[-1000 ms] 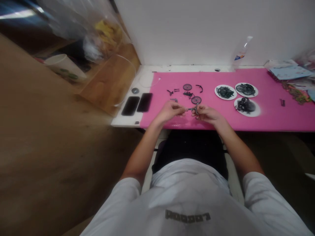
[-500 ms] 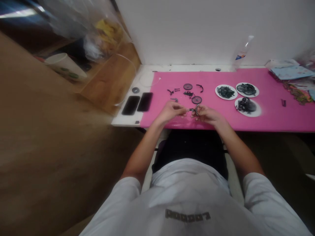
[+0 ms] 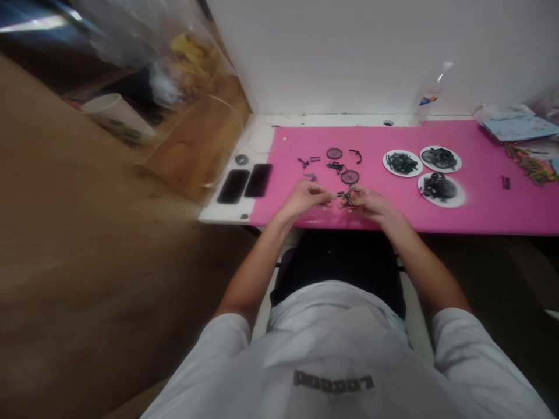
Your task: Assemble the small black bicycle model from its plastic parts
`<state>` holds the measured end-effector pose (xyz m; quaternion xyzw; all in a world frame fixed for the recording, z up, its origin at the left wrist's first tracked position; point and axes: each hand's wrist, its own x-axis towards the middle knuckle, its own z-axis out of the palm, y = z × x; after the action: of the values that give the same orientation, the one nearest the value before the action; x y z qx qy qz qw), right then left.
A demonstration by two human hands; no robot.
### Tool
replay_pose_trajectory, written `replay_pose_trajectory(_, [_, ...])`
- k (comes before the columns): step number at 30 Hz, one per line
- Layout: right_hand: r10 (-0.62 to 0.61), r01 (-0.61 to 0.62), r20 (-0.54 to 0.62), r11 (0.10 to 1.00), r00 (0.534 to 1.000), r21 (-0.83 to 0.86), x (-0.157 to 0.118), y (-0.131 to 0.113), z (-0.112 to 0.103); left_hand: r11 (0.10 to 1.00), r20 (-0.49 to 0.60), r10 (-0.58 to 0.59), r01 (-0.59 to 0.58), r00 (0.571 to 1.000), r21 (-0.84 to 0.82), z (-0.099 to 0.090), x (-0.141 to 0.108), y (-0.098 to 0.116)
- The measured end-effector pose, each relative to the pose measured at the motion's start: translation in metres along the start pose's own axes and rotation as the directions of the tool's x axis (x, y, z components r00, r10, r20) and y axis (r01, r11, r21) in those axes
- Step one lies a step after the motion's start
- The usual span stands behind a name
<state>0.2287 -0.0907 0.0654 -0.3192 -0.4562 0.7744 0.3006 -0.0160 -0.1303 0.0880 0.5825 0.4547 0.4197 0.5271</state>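
My left hand (image 3: 311,196) and my right hand (image 3: 369,203) meet above the near edge of the pink mat. Between them is a small dark model-bicycle part (image 3: 348,196) with a curved piece; its exact kind is too small to tell. The right fingers are closed around it, and the left thumb and fingertips pinch its thin left end. Just beyond lie a spoked toy wheel (image 3: 350,177), a black toy bicycle frame piece (image 3: 335,167), a second wheel (image 3: 334,153) and a curved black piece (image 3: 358,156). Several tiny dark parts (image 3: 310,176) rest beyond my left hand.
Three white plates of black parts stand to the right: one at the left (image 3: 386,168), one behind (image 3: 456,167), one nearer (image 3: 459,198). Two dark phones (image 3: 233,187) lie at the table's left end. A clear bottle (image 3: 432,90) and a bluish packet (image 3: 519,128) are farther back.
Both hands keep nearly the same position and grip on the small dark part. The whole view has shifted very slightly; the parts on the mat lie as before.
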Motion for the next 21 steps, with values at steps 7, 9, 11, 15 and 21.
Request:
replay_pose_trajectory(7, [-0.004,0.004,-0.010,1.000,1.000,-0.012,0.004,0.007,-0.002,1.000,0.000,0.021,-0.021,1.000,0.022,-0.003,-0.001,-0.003])
replay_pose_trajectory(9, [-0.018,0.018,-0.015,1.000,1.000,-0.014,0.003,0.005,0.001,0.998,-0.006,0.032,-0.031,0.999,0.049,-0.004,0.000,-0.002])
replay_pose_trajectory(11, [-0.038,0.038,-0.024,0.999,0.999,-0.029,0.001,0.001,0.004,0.996,-0.007,0.050,-0.049,0.999,0.069,-0.004,0.001,-0.001])
replay_pose_trajectory(15, [-0.111,0.103,-0.062,0.987,0.992,-0.124,-0.004,-0.008,0.009,0.991,-0.010,0.104,-0.102,0.995,0.082,-0.003,0.003,-0.001])
replay_pose_trajectory(21, [-0.312,0.256,-0.125,0.906,0.942,-0.338,-0.014,-0.023,0.015,0.964,-0.079,0.234,-0.221,0.969,0.149,0.005,0.003,-0.001])
